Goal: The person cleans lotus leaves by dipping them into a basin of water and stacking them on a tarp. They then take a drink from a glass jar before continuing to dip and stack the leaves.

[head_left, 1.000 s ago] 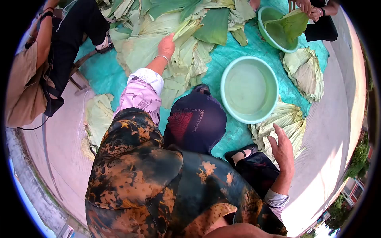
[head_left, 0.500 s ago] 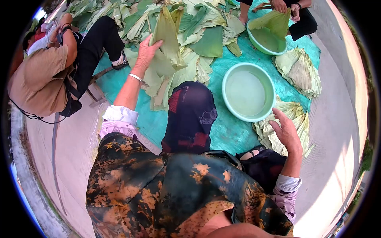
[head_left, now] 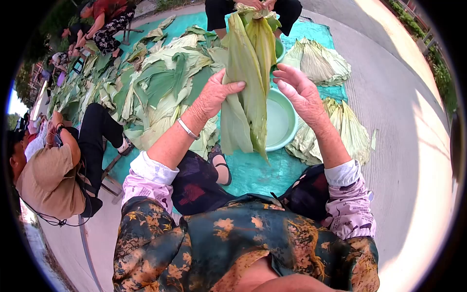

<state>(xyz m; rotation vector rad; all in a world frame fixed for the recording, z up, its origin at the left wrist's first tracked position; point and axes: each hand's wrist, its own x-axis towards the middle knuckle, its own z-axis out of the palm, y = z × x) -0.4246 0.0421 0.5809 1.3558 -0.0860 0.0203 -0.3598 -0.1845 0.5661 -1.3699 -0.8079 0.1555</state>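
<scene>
My left hand (head_left: 214,95) grips a large folded lotus leaf (head_left: 246,80), yellowish green and dry-looking, thumb across its front and the other fingers hidden behind. The leaf hangs upright before me, narrowing to a point at the bottom. Close to its right edge is my right hand (head_left: 302,95), fingers apart and stretched out, holding nothing. Behind the leaf, partly covered by it, a pale green basin (head_left: 292,121) of water stands on the teal tarp (head_left: 258,170). Just right of the basin lies a fan-shaped stack of leaves (head_left: 335,131).
A broad heap of loose leaves (head_left: 160,82) spreads over the tarp to the left. Beyond the basin are another leaf stack (head_left: 318,63) and a second basin (head_left: 279,50), by a seated person (head_left: 221,12). Another person (head_left: 53,177) sits at my left; others work farther back.
My left hand has brought the leaf from the heap rightward, in front of me. My right hand has risen from beside the basin to the leaf's right side. The view has turned.
</scene>
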